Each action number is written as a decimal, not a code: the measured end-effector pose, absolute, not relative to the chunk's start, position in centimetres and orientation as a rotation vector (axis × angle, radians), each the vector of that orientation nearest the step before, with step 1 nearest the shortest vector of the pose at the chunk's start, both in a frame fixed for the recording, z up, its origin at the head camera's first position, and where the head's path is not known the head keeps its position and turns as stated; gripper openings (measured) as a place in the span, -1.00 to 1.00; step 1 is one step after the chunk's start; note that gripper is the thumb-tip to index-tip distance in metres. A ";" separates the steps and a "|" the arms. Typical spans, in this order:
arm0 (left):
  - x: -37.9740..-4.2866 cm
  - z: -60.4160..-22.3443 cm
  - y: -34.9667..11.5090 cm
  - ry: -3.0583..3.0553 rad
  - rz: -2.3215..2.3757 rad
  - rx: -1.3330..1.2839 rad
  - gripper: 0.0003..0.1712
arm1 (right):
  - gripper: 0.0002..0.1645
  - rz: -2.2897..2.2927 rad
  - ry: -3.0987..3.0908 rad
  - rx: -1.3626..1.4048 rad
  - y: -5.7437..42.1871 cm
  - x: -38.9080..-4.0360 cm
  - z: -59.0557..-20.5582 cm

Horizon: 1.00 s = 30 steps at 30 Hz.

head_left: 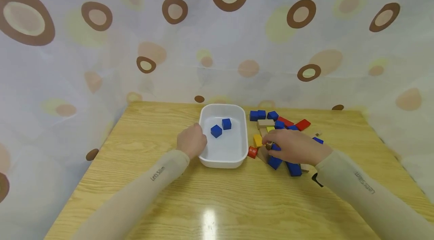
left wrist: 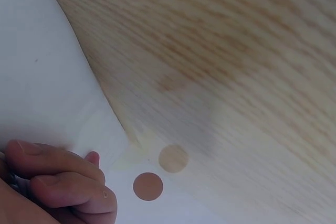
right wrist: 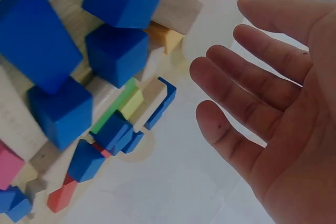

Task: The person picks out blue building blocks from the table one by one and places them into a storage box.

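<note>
My left hand [head_left: 192, 141] is at the left rim of a white plastic container [head_left: 223, 164], its fingers curled and gripping that edge. Two blue cubes [head_left: 216, 131] lie apart on the container's floor. In the left wrist view, bent fingers [left wrist: 73, 182] show beside the container's white wall [left wrist: 47, 66]. To the right, my right hand [head_left: 295, 145] hovers over a heap of wooden blocks, fingers spread and slightly bent, palm holding nothing in the right wrist view. Nearest below it are blue cubes [right wrist: 116, 53] and a blue trapezoid-shaped block [right wrist: 37, 35].
A small red cube [head_left: 252, 152] and a yellow block [head_left: 257, 140] lie close to the container's right wall. Red blocks [head_left: 303, 124] and more blue cubes [head_left: 254, 115] are farther back. A patterned sheet [head_left: 217, 51] hangs behind the wooden table [head_left: 152, 123].
</note>
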<state>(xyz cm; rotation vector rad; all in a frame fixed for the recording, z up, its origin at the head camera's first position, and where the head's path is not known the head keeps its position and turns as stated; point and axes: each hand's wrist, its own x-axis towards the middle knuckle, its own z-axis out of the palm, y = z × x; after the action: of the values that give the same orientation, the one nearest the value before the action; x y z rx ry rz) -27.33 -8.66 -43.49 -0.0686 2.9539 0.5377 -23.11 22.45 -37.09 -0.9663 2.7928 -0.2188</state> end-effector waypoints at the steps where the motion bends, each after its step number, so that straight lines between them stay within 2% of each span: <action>1: -27.3 -43.4 -8.7 2.956 0.535 -0.068 -0.58 | -0.68 -0.221 2.793 -0.962 22.6 -22.9 -37.2; 13: -27.0 -43.6 -9.1 2.974 0.506 -0.038 -0.58 | -0.56 -0.113 2.812 -1.015 23.6 -20.6 -40.0; 21: -26.8 -43.6 -9.1 2.982 0.515 -0.042 -0.57 | -0.58 -0.063 2.810 -1.086 23.6 -20.1 -41.5; 30: -26.7 -43.8 -9.0 2.983 0.530 -0.042 -0.58 | -0.48 -0.034 2.849 -1.113 23.6 -19.9 -42.4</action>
<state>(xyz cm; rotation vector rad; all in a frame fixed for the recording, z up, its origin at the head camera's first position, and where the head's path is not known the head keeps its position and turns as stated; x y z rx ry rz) -26.68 -9.04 -43.84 -0.0424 2.9833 0.5299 -19.89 23.61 -42.41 -1.1127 2.8494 -0.0338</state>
